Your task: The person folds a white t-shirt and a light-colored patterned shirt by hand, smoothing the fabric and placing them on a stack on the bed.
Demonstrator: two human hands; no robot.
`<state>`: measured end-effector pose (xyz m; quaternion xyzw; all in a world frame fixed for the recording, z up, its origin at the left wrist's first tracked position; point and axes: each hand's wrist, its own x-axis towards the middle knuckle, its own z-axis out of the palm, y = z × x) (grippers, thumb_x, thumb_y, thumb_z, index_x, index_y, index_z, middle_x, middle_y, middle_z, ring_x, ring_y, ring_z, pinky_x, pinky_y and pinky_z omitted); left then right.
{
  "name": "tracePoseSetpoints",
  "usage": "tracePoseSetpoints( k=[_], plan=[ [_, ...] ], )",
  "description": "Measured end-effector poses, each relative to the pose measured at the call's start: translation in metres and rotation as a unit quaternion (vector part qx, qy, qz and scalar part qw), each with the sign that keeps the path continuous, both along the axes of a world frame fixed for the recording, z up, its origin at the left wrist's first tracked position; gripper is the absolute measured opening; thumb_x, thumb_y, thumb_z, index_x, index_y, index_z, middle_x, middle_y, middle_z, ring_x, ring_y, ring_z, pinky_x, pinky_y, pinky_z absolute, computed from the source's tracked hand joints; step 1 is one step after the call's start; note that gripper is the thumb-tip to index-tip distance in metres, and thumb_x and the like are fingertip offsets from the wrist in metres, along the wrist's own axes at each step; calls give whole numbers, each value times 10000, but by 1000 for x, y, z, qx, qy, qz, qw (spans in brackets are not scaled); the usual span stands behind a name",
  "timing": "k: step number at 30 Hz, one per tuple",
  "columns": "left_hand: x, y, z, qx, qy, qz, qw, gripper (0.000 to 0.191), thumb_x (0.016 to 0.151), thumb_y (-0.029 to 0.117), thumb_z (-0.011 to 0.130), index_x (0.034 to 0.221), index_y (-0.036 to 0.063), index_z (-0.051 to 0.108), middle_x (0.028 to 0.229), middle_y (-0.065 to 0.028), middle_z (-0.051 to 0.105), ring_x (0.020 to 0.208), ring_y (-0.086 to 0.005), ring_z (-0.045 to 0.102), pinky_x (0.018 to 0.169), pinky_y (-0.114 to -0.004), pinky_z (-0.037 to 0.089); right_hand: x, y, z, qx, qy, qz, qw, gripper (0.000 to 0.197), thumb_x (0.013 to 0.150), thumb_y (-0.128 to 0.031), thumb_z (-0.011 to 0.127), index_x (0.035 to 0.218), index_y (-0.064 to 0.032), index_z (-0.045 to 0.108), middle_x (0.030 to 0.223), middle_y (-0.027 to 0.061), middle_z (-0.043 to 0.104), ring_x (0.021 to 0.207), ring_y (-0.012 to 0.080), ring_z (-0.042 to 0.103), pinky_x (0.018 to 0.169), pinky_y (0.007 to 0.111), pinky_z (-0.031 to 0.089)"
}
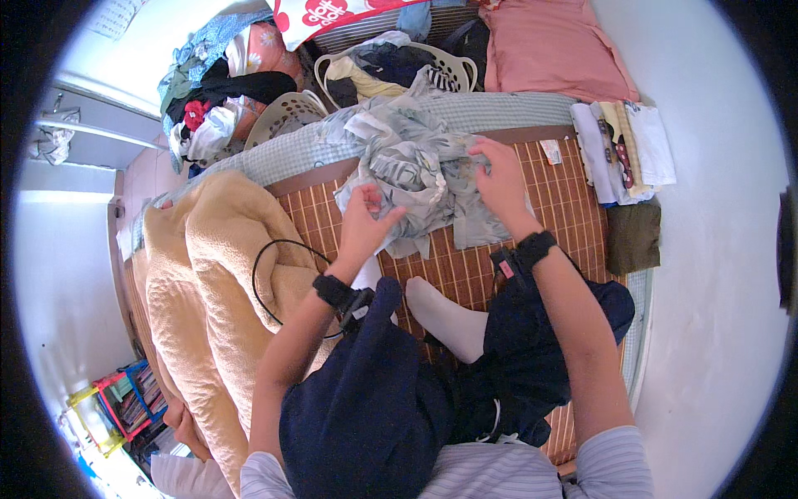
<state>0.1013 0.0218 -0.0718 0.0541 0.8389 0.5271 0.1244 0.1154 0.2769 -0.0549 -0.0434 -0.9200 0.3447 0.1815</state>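
Note:
A thin grey-white patterned garment (408,171) lies crumpled in front of me, with a gathered band along its middle. It spreads partly over the brown bamboo mat (561,206) and partly over the checked bed edge. My left hand (368,221) is at the garment's near left side, thumb and fingers apart. My right hand (500,181) is over its right side, fingers spread and slightly bent, the fingertips at the cloth. Neither hand shows a clear grip. Whether the fingertips press on the fabric is hard to tell.
A white laundry basket (458,65) of clothes stands beyond the bed edge, beside a heaped clothes pile (215,106). Folded clothes (623,150) lie at right by the wall. A beige blanket (212,268) covers the left; another person's hand (181,424) shows beside it.

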Motion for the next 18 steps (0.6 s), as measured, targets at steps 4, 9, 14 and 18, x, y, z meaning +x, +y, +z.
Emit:
tracePoseSetpoints(
  k=[4,9,14,18],
  plan=[
    [16,7,10,-149,117,-38,981,675,590,380,819,1046,-5,506,1008,-163,510,932,-297,517,840,-370,430,-31,-9,0,86,64,62,992,324,662,-50,590,985,-72,596,1125,105,575,1082,323,490,917,394,411],
    [5,6,-1,-279,159,-158,934,431,682,380,741,917,54,586,939,-139,576,892,-340,547,802,-403,445,-54,-21,5,114,-136,121,977,355,655,-143,619,1000,-58,610,990,138,625,967,330,556,865,409,441],
    [-41,-16,10,-89,118,-104,984,165,832,194,612,820,29,604,788,-109,644,787,-240,619,710,-330,479,-63,19,41,78,-117,189,972,280,687,-173,627,921,-19,640,822,169,644,839,351,607,786,421,467],
    [-62,-9,57,28,74,-99,992,216,852,195,616,976,32,545,909,-101,643,871,-209,618,723,-319,487,-62,39,149,-37,-84,156,984,269,721,-168,650,954,-35,671,854,116,668,808,198,623,748,308,468]
  ],
)
